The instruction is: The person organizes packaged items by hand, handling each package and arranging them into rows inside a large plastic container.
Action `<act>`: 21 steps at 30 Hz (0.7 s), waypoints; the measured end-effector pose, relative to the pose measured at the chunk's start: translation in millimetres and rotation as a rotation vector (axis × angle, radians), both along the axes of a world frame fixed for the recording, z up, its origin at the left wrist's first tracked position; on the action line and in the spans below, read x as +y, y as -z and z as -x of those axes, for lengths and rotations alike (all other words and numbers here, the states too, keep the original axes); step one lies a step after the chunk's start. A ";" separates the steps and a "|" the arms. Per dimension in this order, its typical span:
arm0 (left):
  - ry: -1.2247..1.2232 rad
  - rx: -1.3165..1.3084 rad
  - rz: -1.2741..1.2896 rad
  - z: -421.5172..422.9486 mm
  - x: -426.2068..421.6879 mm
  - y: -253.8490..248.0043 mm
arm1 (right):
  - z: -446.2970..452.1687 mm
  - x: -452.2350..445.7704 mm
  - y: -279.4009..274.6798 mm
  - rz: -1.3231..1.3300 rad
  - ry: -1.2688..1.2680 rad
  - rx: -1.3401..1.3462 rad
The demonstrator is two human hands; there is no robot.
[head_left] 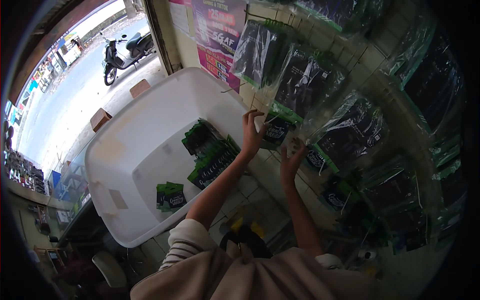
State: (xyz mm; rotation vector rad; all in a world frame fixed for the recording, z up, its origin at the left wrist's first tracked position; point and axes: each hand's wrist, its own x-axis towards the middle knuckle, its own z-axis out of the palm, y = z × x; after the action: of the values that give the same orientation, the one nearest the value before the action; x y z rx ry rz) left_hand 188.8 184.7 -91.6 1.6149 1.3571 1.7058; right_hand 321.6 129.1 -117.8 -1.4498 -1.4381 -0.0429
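Street-front shop: packaged goods (pixel 302 82) hang in rows along wall (pixel 188 50), promo poster (pixel 216 30) beside, glass display case (pixel 75 182), street (pixel 82 70) outside.

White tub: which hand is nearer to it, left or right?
Left. The left hand appears right beside the white tub; the right hand is farther off, by the hanging packs.

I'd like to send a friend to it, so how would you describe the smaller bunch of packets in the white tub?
Find the big white tub beside the wall of hanging packets. Inside, at the side nearer the striped sleeve, lies the smaller bunch of green-and-black packets. Just a few packets, it sits apart from the larger pile.
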 end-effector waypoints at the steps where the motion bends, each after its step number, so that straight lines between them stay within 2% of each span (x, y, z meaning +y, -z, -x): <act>1: 0.000 -0.002 0.005 9.8 -9.8 -2.7 | 8.8 -17.4 0.6 0.000 -0.009 -0.001; 3: -0.006 0.037 0.022 38.2 -34.1 -1.0 | 31.7 -46.2 1.3 0.095 -0.222 0.159; 4: -0.006 0.076 0.045 55.2 -47.0 3.1 | 45.6 -50.1 -5.3 0.102 -0.246 0.157; 6: -0.010 0.067 0.124 94.4 -74.4 14.6 | 78.0 -60.6 -22.8 0.100 -0.483 0.212; 9: -0.134 0.096 0.211 160.1 -113.8 29.9 | 130.2 -54.4 -56.1 0.165 -0.727 0.211; 12: -0.323 0.153 0.254 219.5 -152.0 37.2 | 190.6 -40.2 -53.8 0.220 -1.028 0.149; 17: -0.485 0.179 0.392 279.9 -194.7 61.8 | 276.0 -18.3 15.2 0.464 -1.377 -0.110; 19: -0.477 0.224 0.450 295.3 -203.2 83.5 | 300.1 -13.8 59.9 0.475 -1.471 -0.388; 20: -0.499 0.213 0.471 301.2 -207.0 98.9 | 309.2 -12.2 82.5 0.492 -1.499 -0.391; 21: -0.468 0.260 0.543 308.4 -208.4 118.4 | 319.0 -9.1 102.7 0.617 -1.548 -0.517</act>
State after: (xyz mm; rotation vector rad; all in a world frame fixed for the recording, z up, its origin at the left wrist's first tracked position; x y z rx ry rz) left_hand -119.7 -23.7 -210.0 1.2929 2.2310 1.1944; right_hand 2.6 119.9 -220.5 -0.3615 -2.8083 1.1243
